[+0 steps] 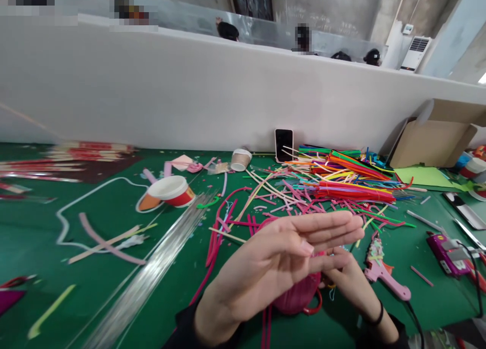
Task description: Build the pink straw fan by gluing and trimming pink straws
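Note:
My left hand [261,268] is raised in the middle of the view, palm showing, with its fingers stretched out together and the thumb lying across in front. It holds nothing. Behind it sits a dark pink rounded object [294,296], largely covered by the left hand, so its full shape is hidden. My right hand [351,278] is at that object's right side with fingers bent against it; most of those fingers are hidden. A red loop [314,304] shows at the object's lower right. Long pink strips [212,258] lie beside my left wrist.
A pink glue gun [387,278] lies right of my hands. Piles of coloured pipe cleaners [341,187] spread behind them, near a phone [284,145] propped on the wall. A paper cup [172,191] and a bundle of clear thin sticks [152,273] lie left. An open cardboard box [425,141] stands back right.

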The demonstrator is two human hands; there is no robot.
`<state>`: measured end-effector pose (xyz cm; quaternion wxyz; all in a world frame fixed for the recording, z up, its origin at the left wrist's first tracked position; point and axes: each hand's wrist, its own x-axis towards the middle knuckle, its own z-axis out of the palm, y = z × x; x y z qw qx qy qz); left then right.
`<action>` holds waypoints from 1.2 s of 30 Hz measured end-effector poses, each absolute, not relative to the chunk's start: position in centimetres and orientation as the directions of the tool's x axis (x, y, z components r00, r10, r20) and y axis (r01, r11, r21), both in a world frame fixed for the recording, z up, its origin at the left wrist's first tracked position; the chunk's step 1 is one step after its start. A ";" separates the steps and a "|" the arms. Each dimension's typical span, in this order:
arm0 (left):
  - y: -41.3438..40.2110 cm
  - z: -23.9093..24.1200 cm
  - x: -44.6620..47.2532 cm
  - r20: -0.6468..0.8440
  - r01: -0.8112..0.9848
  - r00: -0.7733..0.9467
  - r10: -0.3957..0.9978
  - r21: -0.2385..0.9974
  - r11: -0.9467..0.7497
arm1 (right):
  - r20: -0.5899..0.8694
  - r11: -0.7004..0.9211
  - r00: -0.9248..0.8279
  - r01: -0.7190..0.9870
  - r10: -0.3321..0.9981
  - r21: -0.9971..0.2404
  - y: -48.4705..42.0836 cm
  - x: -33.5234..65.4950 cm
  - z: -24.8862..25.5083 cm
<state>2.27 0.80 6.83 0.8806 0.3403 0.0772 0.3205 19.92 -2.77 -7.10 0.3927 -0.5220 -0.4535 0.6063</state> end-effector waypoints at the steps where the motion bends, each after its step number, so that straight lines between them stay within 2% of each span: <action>1: 0.8 6.8 2.2 0.082 -0.512 0.785 0.615 0.644 0.568 | -0.282 -0.285 -0.147 -0.003 0.948 -0.958 -2.8 19.9 -7.1; 17: 1.1 7.0 2.5 0.060 -0.542 0.756 0.652 0.616 0.572 | -0.314 -0.327 -0.179 -0.046 0.932 -0.944 -2.8 20.1 -8.6; 29: 0.6 6.7 3.4 0.051 -0.608 0.622 0.781 0.660 0.442 | -0.356 -0.365 -0.179 -0.021 0.917 -0.931 -2.8 19.9 -8.4; 36: 0.5 6.7 3.6 0.039 -0.601 0.585 0.810 0.691 0.400 | -0.359 -0.368 -0.199 -0.009 0.912 -0.930 -2.7 19.9 -8.2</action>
